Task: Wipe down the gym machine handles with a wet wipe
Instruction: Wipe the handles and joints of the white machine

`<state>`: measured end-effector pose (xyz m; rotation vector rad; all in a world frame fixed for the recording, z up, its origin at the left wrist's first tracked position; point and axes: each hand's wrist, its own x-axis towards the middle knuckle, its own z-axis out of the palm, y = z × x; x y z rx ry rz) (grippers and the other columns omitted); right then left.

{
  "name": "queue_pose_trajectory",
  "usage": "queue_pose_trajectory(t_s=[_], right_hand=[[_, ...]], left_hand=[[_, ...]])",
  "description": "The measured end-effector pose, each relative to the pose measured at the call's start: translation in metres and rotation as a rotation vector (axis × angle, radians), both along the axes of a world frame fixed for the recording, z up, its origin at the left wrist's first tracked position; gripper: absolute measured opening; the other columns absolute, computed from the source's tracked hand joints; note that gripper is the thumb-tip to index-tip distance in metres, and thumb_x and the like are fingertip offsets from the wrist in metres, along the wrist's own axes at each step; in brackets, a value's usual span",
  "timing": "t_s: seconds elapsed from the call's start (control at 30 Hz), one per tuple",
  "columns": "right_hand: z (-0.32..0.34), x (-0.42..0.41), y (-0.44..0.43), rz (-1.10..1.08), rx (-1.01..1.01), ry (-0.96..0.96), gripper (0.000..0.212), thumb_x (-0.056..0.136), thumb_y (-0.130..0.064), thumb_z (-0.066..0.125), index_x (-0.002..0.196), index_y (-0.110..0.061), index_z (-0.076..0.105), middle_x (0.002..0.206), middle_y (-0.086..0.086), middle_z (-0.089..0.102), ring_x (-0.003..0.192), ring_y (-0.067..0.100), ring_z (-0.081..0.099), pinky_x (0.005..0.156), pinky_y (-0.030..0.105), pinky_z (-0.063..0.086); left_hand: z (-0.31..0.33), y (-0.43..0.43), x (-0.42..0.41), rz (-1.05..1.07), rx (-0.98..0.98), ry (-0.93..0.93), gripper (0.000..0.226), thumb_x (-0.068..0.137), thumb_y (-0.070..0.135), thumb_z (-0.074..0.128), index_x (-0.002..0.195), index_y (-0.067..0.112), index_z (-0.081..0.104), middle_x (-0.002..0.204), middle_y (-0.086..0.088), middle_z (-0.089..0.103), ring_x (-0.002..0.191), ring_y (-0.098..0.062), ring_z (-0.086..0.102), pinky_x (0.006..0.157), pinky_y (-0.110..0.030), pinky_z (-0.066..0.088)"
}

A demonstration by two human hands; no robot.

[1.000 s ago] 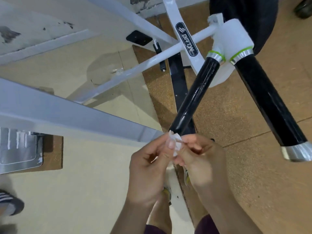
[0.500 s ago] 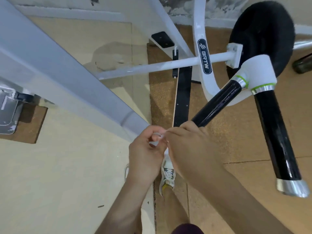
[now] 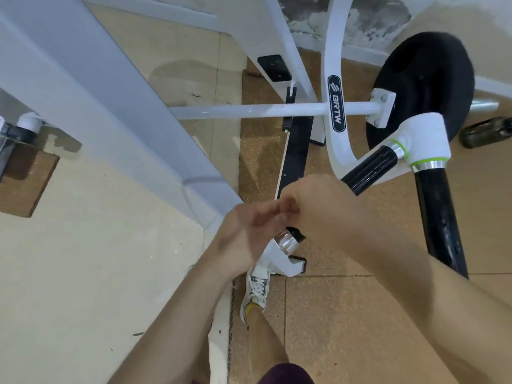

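Your left hand [image 3: 246, 225] and right hand [image 3: 321, 212] meet, touching, over the lower stretch of the inner handle [image 3: 371, 169]. That black grip runs from the white bracket [image 3: 424, 139] at your 2 o'clock down to its chrome end cap [image 3: 288, 241], which peeks out just under your knuckles at 6 o'clock.

Both sets of fingers are curled inward and blurred. The wet wipe is hidden between them, so I cannot tell whether either hand pinches it or wraps the bar.

You appear to be readying the wipe at the grip's end, with the wiping itself barely started.

Next, you probably need to close the wipe round the bar and draw it up toward 2 o'clock. The outer handle [image 3: 437, 217], at your 3 o'clock and well apart, would follow.
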<state>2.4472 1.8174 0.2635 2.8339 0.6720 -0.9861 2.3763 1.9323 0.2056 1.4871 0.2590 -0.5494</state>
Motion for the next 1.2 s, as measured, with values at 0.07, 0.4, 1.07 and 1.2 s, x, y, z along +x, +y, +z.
queue_pose_trajectory(t_s=[0.07,0.4,1.07,1.2], right_hand=[[0.003,-0.006,-0.015,-0.110,0.126,-0.119,0.007,0.086,-0.028,0.065,0.090,-0.032,0.061,0.092,-0.003,0.056,0.078,0.013,0.056,0.067,0.026,0.047],[-0.020,-0.084,-0.047,-1.186,0.850,-0.310,0.029,0.088,-0.005,0.062,0.082,-0.032,0.064,0.081,-0.014,0.065,0.072,0.000,0.058,0.068,0.013,0.047],[-0.026,-0.086,-0.027,-1.364,1.065,-0.290,0.032,0.085,-0.003,0.066,0.108,-0.026,0.059,0.097,-0.013,0.065,0.080,0.006,0.064,0.071,0.021,0.054],[-0.026,-0.086,-0.034,-1.350,1.054,-0.314,0.041,0.087,-0.007,0.066,0.120,-0.030,0.060,0.107,-0.011,0.068,0.092,0.000,0.066,0.078,0.019,0.055]], left_hand=[[-0.004,0.000,0.009,-0.035,0.062,-0.004,0.016,0.087,0.032,0.066,0.100,0.030,0.076,0.073,0.016,0.073,0.076,0.002,0.067,0.070,-0.015,0.048],[-0.018,-0.001,0.019,0.035,-0.069,0.279,0.015,0.069,0.020,0.080,0.084,0.016,0.078,0.092,-0.019,0.071,0.089,-0.032,0.065,0.087,-0.036,0.054],[-0.001,-0.030,0.021,0.326,-0.038,0.267,0.005,0.079,0.005,0.074,0.081,0.009,0.075,0.073,-0.003,0.075,0.060,-0.008,0.065,0.054,-0.017,0.050],[-0.005,-0.025,0.014,0.290,0.069,0.247,0.009,0.080,0.006,0.073,0.077,0.013,0.076,0.074,-0.006,0.075,0.065,-0.015,0.066,0.066,-0.027,0.056]])
